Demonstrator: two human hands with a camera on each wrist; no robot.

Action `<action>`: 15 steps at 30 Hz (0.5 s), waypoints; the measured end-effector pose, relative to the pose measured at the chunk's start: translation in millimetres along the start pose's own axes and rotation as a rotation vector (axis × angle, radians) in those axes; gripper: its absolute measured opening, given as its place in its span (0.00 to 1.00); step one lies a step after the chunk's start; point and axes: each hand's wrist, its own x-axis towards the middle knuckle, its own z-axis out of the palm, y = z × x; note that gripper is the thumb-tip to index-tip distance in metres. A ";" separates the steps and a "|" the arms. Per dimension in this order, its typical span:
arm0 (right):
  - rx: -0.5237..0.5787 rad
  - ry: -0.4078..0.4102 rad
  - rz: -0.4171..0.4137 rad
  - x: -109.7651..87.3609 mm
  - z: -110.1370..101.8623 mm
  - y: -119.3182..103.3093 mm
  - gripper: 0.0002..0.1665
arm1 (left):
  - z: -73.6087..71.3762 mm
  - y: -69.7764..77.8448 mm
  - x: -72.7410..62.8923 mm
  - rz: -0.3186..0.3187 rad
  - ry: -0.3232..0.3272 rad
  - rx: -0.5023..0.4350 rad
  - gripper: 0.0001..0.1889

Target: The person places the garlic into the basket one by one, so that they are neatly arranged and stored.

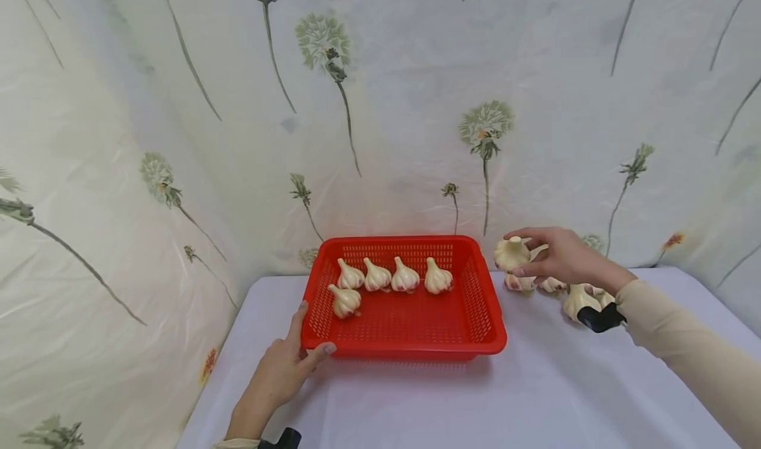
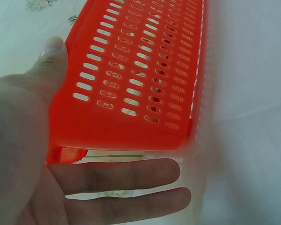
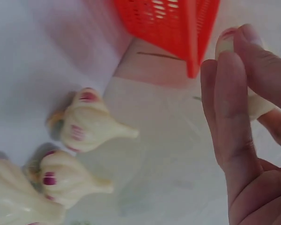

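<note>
My right hand pinches a garlic bulb between thumb and fingers, just beyond the right rim of a red plastic basket. Fingers hide most of that bulb in the right wrist view. With its fingers straight, my left hand rests against the basket's front left corner, the thumb at the front rim. In the left wrist view, two straight fingers stretch out past the basket's end. Inside the basket, several garlic bulbs stand in a row along the back, with another bulb in front at the left.
More garlic bulbs lie on the table to the right of the basket, partly hidden by my right arm in the head view. A white cloth covers the table. Behind it hangs a dandelion-patterned curtain.
</note>
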 end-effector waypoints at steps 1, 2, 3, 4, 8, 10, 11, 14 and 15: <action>-0.005 0.001 -0.006 1.6 -1.2 -2.9 0.42 | 0.0 0.3 0.0 0.000 -0.001 -0.001 0.54; -0.027 0.009 -0.020 3.4 -2.2 -5.4 0.41 | 0.0 0.6 -0.1 -0.002 -0.001 -0.001 0.54; -0.051 0.014 -0.033 5.4 -3.0 -8.1 0.41 | -0.1 0.8 -0.2 -0.004 -0.002 -0.002 0.54; -0.079 0.022 -0.047 7.5 -3.4 -11.1 0.40 | -0.2 1.0 -0.3 -0.006 -0.003 -0.001 0.54; -0.169 0.049 -0.079 16.4 -3.8 -23.9 0.40 | -0.5 1.6 -0.5 -0.012 -0.005 -0.002 0.55; -0.181 0.049 -0.078 21.2 -2.9 -30.7 0.41 | -0.5 2.0 -0.4 -0.013 -0.006 -0.002 0.55; -0.186 0.051 -0.073 24.0 -2.1 -34.2 0.43 | -0.5 2.1 -0.4 -0.013 -0.006 -0.001 0.54; -0.191 0.064 -0.073 33.8 2.2 -43.3 0.46 | 0.0 2.1 0.0 -0.011 -0.005 0.005 0.54; -0.188 0.072 -0.075 37.1 4.1 -46.0 0.47 | 0.2 2.1 0.1 -0.008 -0.004 0.005 0.54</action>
